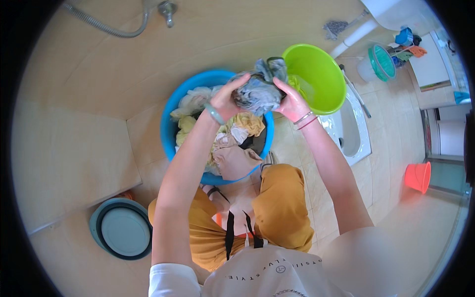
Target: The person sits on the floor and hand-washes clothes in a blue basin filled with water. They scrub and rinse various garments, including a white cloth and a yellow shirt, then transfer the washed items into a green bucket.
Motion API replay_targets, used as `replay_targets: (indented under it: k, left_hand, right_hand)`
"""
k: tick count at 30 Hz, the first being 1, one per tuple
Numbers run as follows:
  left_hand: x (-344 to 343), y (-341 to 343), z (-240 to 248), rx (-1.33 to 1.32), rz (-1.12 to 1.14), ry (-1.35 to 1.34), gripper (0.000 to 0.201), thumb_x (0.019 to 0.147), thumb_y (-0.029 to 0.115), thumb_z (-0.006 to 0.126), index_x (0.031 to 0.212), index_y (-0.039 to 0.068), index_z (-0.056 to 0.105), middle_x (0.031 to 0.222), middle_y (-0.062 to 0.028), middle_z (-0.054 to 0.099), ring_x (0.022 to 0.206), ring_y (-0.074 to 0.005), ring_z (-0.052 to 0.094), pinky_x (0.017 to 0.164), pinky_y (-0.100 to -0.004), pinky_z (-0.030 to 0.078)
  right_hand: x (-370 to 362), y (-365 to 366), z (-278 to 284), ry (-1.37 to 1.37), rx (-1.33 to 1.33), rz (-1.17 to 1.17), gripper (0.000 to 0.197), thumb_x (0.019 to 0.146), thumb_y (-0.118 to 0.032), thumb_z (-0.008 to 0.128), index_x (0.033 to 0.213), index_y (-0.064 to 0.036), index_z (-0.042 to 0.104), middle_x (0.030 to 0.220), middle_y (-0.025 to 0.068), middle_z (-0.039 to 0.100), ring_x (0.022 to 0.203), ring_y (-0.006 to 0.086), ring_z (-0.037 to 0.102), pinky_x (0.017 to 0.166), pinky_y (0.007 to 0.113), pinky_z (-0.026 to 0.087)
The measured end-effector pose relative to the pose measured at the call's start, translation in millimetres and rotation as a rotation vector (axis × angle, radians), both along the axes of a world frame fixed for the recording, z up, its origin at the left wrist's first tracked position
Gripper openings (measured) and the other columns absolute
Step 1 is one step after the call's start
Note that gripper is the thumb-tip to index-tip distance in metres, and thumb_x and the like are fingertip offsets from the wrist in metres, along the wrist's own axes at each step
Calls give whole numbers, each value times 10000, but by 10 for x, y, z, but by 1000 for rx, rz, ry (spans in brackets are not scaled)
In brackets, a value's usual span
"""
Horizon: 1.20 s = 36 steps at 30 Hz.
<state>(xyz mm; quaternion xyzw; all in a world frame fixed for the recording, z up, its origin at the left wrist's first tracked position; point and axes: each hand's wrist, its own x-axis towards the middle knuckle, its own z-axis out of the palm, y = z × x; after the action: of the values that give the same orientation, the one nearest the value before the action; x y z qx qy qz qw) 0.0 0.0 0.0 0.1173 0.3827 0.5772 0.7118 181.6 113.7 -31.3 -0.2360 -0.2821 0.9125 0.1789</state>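
Note:
Between both my hands is a bunched, grey-blue wet-looking garment [260, 91], its exact kind hidden by the folds. My left hand [228, 98] presses its left side, and my right hand [292, 101] grips it from the right, thumb on top. The bundle is held over the right rim of a large blue basin [167, 123]. Inside that basin lie several crumpled clothes [230, 143] in yellow, white, beige and black. A beige cloth [237, 162] hangs toward its near rim. Just right of the bundle stands a lime-green bucket [321, 74] with some yellow-green cloth in it.
A white squat toilet [349, 133] is set in the tiled floor at right. Beyond it are a white bin with a green liner [381, 63] and a red bucket [418, 177]. A grey-green basin [126, 230] sits at lower left. A shower hose [106, 29] hangs on the wall.

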Motion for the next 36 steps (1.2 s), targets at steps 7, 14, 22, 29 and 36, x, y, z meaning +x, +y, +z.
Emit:
replay_targets:
  k: [7, 14, 22, 29, 36]
  left_hand:
    - [849, 1149, 73, -162, 91, -69, 712, 893, 458, 597, 1431, 102, 295, 1445, -171, 285, 1312, -383, 331, 964, -626, 415]
    - [1351, 1765, -733, -196, 142, 300, 627, 866, 276, 660, 1411, 165, 370, 1063, -105, 597, 830, -222, 615, 563, -375, 538]
    - [1679, 1813, -661, -176, 279, 56, 484, 934, 217, 569, 1364, 76, 401, 1098, -121, 600, 826, -212, 620, 607, -345, 530]
    - [1045, 1519, -662, -17, -168, 182, 632, 962, 541, 390, 1442, 133, 334, 1509, -99, 311, 1406, -308, 209, 1098, -548, 236]
    - [-235, 794, -857, -96, -49, 249, 633, 925, 510, 509, 1415, 129, 380, 1450, -147, 380, 1297, -313, 395, 1010, -494, 389]
  right_hand:
    - [902, 856, -273, -374, 33, -388, 451, 873, -489, 585, 1207, -188, 548, 1146, 37, 608, 1055, 227, 568, 754, 427, 528]
    - [1235, 1249, -422, -322, -283, -523, 450, 881, -566, 538, 1174, -225, 552, 1189, 32, 560, 1079, 255, 496, 728, 413, 524]
    - [1447, 1553, -787, -38, -410, -645, 392, 967, -260, 506, 1252, 7, 476, 1234, 199, 530, 1111, 377, 533, 829, 409, 550]
    - [940, 1094, -411, -224, -370, -827, 441, 967, -197, 499, 1280, 100, 407, 1263, 243, 505, 1178, 389, 509, 976, 464, 487]
    - [-111, 509, -692, -226, 79, -307, 339, 906, -145, 587, 1192, 30, 535, 1155, 167, 591, 1041, 294, 598, 895, 390, 526]
